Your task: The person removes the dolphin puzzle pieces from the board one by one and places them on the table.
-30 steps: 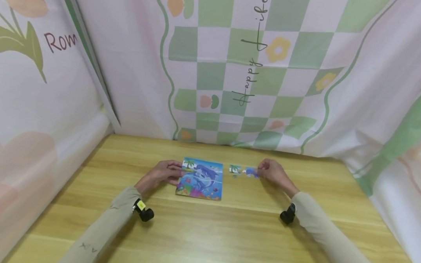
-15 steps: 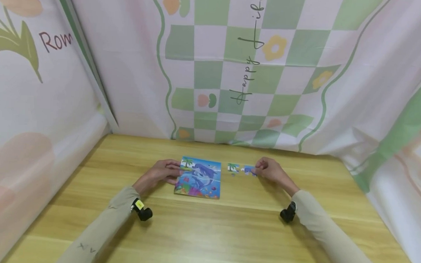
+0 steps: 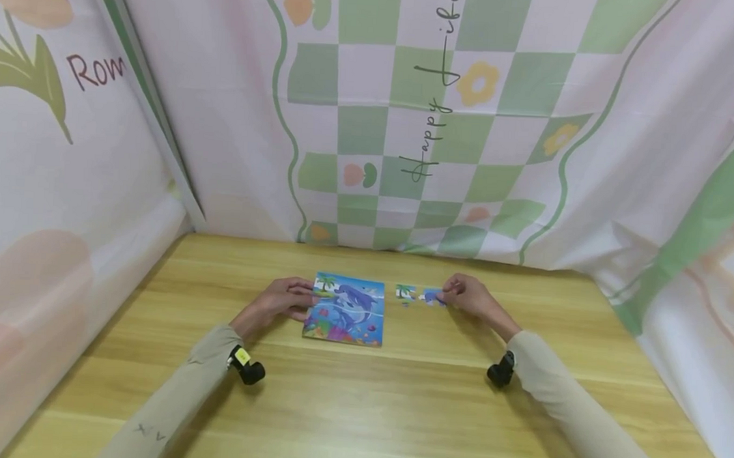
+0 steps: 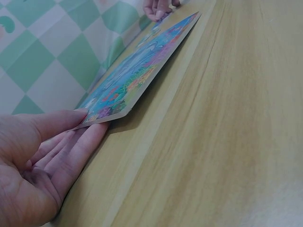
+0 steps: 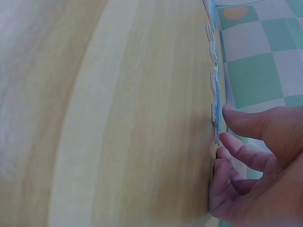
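My left hand (image 3: 280, 300) holds the left edge of a square dolphin picture board (image 3: 354, 309). In the left wrist view, the thumb lies on top of the board (image 4: 128, 75) and fingers are beneath its edge, which is raised off the table. Right of the board lies a palm-tree puzzle piece (image 3: 404, 293), with a blue dolphin piece (image 3: 430, 297) just beyond it. My right hand (image 3: 471, 297) pinches the dolphin piece by its right edge, with thumb and index finger close together at the piece (image 5: 216, 111) in the right wrist view.
The wooden table (image 3: 347, 406) extends in front of both hands. A green and white checked curtain (image 3: 420, 142) hangs along the table's back edge, and another printed curtain (image 3: 86, 176) covers the left side.
The dolphin piece has moved slightly left with my right hand, narrowing the gap to the palm-tree piece. My left hand keeps its hold on the board. The head view has shifted a little.
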`<state>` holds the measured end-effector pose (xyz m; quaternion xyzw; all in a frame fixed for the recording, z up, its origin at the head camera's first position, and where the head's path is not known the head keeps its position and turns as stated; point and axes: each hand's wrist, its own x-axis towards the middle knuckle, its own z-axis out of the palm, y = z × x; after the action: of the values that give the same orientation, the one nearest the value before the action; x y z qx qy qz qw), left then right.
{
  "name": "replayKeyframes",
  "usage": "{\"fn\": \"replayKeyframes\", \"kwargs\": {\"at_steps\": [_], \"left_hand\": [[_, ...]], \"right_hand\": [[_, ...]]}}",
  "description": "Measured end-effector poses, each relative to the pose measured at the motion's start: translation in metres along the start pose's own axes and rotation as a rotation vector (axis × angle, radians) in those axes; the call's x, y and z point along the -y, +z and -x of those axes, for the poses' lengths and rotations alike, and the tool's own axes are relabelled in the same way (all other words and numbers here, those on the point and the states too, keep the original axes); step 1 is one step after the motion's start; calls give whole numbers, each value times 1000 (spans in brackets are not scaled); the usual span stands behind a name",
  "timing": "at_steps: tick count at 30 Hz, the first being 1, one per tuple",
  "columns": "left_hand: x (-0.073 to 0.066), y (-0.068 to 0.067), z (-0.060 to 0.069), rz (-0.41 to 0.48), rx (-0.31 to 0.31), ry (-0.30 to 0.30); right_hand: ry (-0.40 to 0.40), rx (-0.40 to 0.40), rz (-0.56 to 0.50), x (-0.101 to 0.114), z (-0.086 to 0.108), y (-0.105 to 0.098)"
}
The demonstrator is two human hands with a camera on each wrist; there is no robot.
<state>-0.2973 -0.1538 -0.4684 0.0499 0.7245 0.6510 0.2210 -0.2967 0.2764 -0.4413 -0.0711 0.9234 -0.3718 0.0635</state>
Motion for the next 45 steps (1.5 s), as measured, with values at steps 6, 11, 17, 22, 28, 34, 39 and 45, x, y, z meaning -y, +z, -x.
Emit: {"fn": "replayKeyframes", "kwargs": {"at_steps": [6,11,17,22,28,34,39,45], "left_hand": [[-1,0,2,1,-2,-6],[-1,-1,3,2,9,4],[-2,0,1,6,17,10],[-1,-1,1,7,16,4],[1,-2,1,2,22,14],[0,-1,0,9,25,13],[0,0,0,10,28,19],[0,-1,1,8,27,11]], "right_hand": [[1,1,12,7,2,-2],[-8,-49,-30,13,2,0],[-36,-53,-106,30,1,8],[-69,-3,-144,46,-2,17],[-78,4,-130,58,-6,27],[-112,1,-106,67,-11,38],[-204,15,-84,77,-14,48],[-303,55,-15,93,-18,58]]}}
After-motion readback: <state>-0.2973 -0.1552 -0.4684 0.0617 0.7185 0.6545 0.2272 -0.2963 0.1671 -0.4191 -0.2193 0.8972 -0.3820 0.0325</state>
